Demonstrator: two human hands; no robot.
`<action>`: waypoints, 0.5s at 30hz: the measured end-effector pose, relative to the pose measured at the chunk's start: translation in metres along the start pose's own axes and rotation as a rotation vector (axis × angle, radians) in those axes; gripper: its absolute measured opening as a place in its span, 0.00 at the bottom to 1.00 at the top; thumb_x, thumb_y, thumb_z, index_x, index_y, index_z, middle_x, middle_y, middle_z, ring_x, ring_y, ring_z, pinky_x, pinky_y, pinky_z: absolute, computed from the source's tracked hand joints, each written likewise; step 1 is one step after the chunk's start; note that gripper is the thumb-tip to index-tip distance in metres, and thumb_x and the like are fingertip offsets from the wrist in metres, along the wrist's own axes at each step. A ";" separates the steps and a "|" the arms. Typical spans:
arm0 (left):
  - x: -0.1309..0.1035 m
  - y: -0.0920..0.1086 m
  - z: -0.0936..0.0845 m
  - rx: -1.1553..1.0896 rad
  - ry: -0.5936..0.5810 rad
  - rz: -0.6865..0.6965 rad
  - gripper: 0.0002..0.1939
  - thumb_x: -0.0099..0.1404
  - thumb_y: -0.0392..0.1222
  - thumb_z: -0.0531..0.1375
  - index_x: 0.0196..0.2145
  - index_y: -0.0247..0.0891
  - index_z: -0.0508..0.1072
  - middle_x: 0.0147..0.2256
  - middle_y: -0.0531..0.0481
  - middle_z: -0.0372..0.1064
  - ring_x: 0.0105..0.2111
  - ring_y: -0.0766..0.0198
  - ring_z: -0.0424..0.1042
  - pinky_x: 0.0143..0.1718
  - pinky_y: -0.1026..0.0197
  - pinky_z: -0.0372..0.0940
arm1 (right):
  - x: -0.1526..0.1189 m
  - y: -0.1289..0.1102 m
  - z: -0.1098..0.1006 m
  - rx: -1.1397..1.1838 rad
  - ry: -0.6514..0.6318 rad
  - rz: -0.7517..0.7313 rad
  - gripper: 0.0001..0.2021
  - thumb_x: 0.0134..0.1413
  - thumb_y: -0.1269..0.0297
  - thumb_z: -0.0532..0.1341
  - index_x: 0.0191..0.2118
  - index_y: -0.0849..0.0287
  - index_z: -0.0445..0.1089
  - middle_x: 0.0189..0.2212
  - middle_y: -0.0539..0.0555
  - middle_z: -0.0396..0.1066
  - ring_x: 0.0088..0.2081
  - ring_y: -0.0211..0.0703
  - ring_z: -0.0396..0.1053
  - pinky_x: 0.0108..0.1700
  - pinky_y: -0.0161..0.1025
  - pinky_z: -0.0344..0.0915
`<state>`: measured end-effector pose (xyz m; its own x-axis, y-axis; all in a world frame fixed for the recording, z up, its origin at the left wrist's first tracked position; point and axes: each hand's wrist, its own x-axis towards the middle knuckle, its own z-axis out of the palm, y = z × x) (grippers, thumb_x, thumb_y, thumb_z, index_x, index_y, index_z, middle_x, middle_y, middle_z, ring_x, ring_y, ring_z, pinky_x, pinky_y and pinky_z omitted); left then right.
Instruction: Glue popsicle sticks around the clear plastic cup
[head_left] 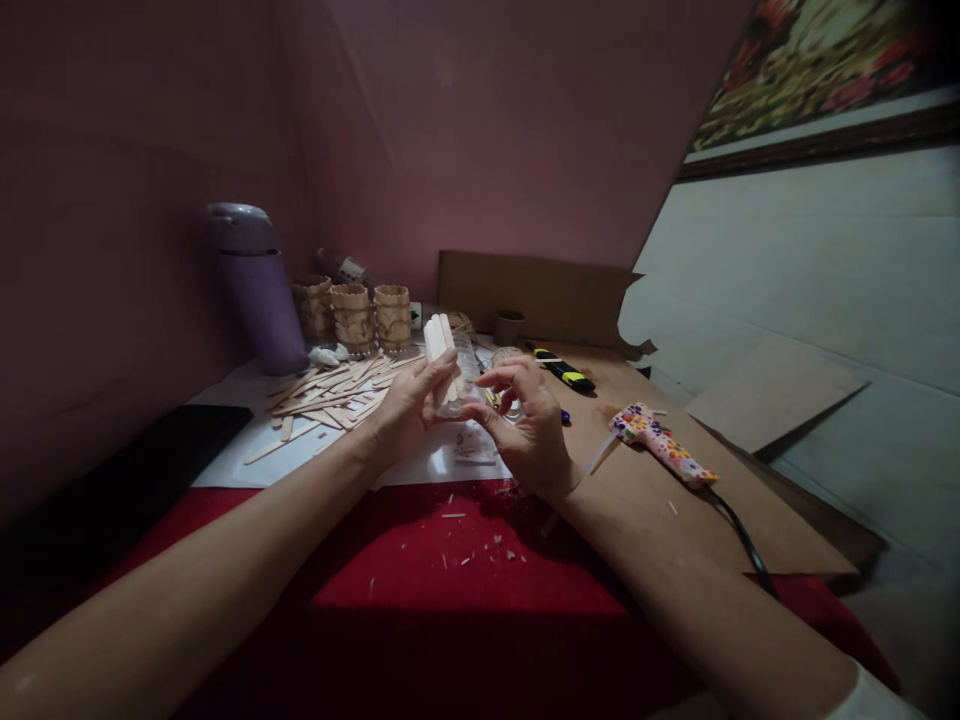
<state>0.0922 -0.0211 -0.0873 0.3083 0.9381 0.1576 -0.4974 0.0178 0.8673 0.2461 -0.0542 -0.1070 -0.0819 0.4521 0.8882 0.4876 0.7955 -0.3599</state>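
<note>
My left hand point(409, 405) is closed around a clear plastic bottle point(466, 352), tilted above the table. Pale wooden craft sticks point(441, 342) stand side by side along its left face, under my left thumb. At the bottle's lower right end is my right hand point(529, 425), its fingers bent and its thumb and forefinger at the plastic. What lies behind the right fingers is partly hidden. Left of the hands, a loose heap of craft sticks point(337, 392) is spread on a white sheet point(232, 440).
Three stick-covered cups point(351, 318) and a purple flask point(259, 290) stand at the back left. On the right, a cardboard sheet point(720, 520) carries a flower-patterned glue gun point(664, 443) with a black cord and a yellow-black utility knife point(564, 370). Wood scraps litter the red cloth point(420, 580).
</note>
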 end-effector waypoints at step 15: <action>0.000 -0.001 -0.002 0.065 -0.015 0.008 0.25 0.53 0.53 0.74 0.38 0.36 0.69 0.30 0.50 0.69 0.26 0.64 0.71 0.24 0.63 0.68 | 0.000 -0.001 0.000 -0.004 -0.021 0.063 0.07 0.59 0.64 0.68 0.39 0.55 0.69 0.40 0.53 0.68 0.37 0.42 0.66 0.35 0.40 0.67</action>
<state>0.0914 -0.0202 -0.0890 0.3173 0.9327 0.1714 -0.4463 -0.0126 0.8948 0.2460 -0.0548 -0.1066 -0.0690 0.5092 0.8579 0.4955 0.7639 -0.4135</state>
